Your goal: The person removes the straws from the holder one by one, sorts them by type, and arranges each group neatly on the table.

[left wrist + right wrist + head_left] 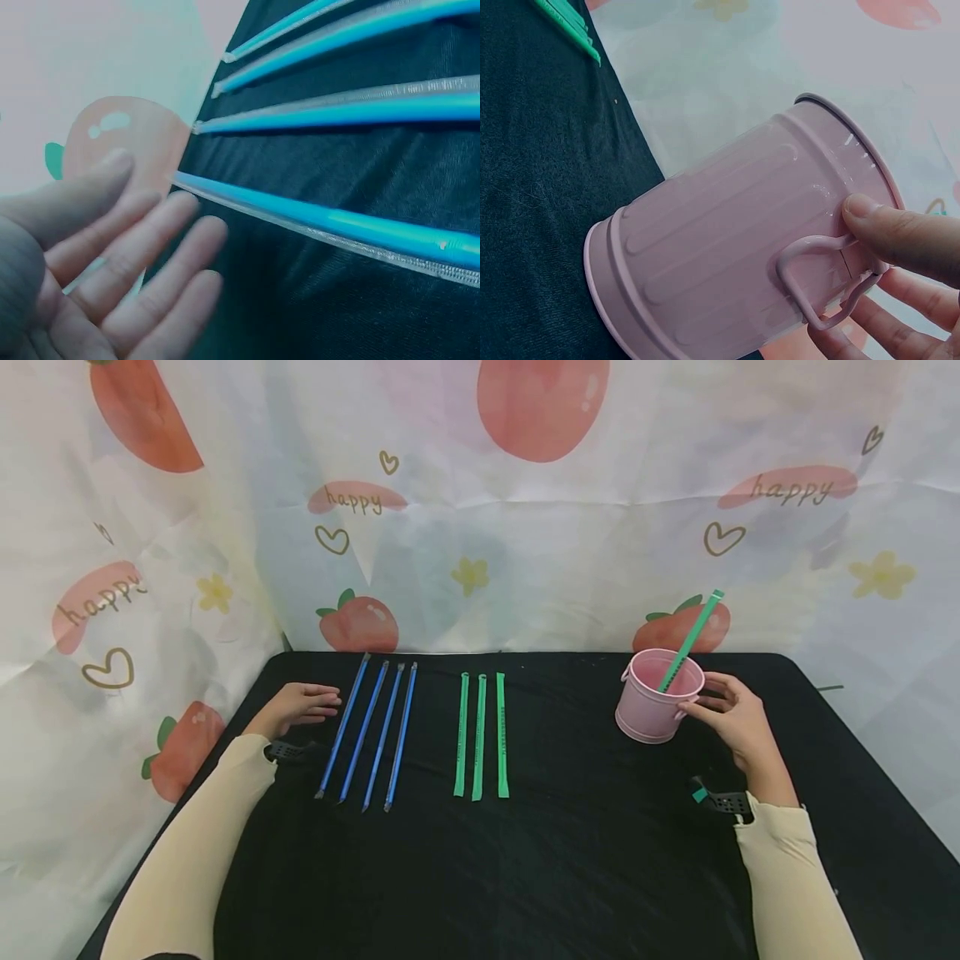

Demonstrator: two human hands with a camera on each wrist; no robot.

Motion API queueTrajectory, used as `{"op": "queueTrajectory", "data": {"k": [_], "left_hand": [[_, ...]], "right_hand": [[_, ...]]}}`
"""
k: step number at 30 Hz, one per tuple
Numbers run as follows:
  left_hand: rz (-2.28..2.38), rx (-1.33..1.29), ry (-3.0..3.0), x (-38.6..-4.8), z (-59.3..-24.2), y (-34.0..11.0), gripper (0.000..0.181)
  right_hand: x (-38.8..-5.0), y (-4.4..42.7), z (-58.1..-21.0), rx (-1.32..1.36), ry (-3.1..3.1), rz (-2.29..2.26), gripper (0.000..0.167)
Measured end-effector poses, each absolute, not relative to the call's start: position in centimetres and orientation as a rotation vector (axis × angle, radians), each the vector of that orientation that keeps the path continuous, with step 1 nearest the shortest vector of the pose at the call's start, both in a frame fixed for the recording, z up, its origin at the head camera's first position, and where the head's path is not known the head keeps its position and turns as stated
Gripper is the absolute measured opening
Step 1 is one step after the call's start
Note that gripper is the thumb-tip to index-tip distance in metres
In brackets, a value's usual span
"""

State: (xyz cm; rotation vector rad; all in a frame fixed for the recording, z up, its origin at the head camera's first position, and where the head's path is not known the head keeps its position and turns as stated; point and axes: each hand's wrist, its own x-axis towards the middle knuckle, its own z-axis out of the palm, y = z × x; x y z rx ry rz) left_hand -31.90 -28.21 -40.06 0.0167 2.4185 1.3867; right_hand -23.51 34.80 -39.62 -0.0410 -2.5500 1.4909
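Note:
At the right of the table, my right hand (pixel 738 718) holds a small pink metal bucket (pixel 647 714) by its side. In the right wrist view the thumb (pixel 907 232) lies on the bucket near its rim, above the wire handle (pixel 787 279), with fingers behind the handle. One green-wrapped straw (pixel 693 637) leans in the bucket, its top sticking out. My left hand (pixel 300 704) is beside the leftmost of several blue straws (pixel 342 727) in clear wrappers. Its fingers (pixel 161 247) are spread loosely and hold nothing.
Three green-wrapped straws (pixel 480 739) lie side by side mid-table, right of the blue ones. A black cloth (pixel 495 877) covers the table. Behind it hangs a pale fruit-print curtain (pixel 540 552), close to the back edge.

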Motion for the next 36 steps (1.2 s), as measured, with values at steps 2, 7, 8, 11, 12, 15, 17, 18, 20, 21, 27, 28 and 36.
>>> {"op": "queueTrajectory", "data": {"k": [2, 7, 8, 11, 12, 15, 17, 18, 20, 21, 27, 28, 36], "left_hand": [[1.433, 0.055, 2.430, -31.9, -39.9, -28.1, 0.055], [1.539, 0.179, 2.475, -31.6, -39.3, -27.2, 0.055], [1.554, 0.194, 2.489, -31.4, -39.2, -26.9, 0.054], [1.578, 0.250, 2.531, -31.0, -38.8, -25.8, 0.052], [1.585, 0.267, 2.542, -30.8, -38.7, -25.5, 0.051], [1.602, 0.309, 2.556, -30.5, -38.4, -24.4, 0.048], [1.601, 0.335, 2.562, -30.5, -38.1, -23.6, 0.047], [1.602, 0.341, 2.561, -30.5, -37.9, -23.2, 0.047], [1.604, 0.354, 2.558, -30.5, -37.5, -22.4, 0.046], [1.609, 0.364, 2.552, -30.5, -37.2, -21.9, 0.047], [1.647, 0.413, 2.477, -31.0, -35.8, -19.0, 0.045], [1.655, 0.426, 2.461, -31.1, -35.6, -18.5, 0.045], [1.695, 0.560, 2.384, -32.4, -34.2, -14.7, 0.043]], "right_hand": [[-23.4, 34.9, -39.7, -0.044, -2.558, 1.485, 0.063], [-23.0, 35.0, -40.0, -0.034, -2.551, 1.496, 0.061], [-22.9, 35.0, -40.0, -0.031, -2.551, 1.497, 0.060], [-22.6, 35.1, -40.3, -0.025, -2.553, 1.501, 0.059], [-22.6, 35.1, -40.4, -0.022, -2.554, 1.501, 0.059], [-22.5, 35.0, -40.6, -0.003, -2.553, 1.501, 0.060], [-22.6, 34.9, -40.7, 0.003, -2.549, 1.505, 0.060], [-22.6, 34.9, -40.6, 0.005, -2.547, 1.505, 0.060], [-22.7, 34.8, -40.6, 0.007, -2.541, 1.505, 0.060], [-22.7, 34.8, -40.5, 0.004, -2.540, 1.502, 0.060], [-22.9, 34.9, -40.2, -0.005, -2.530, 1.504, 0.060], [-22.9, 34.9, -40.2, -0.005, -2.528, 1.507, 0.060], [-23.4, 34.9, -39.7, -0.013, -2.511, 1.526, 0.060]]}}
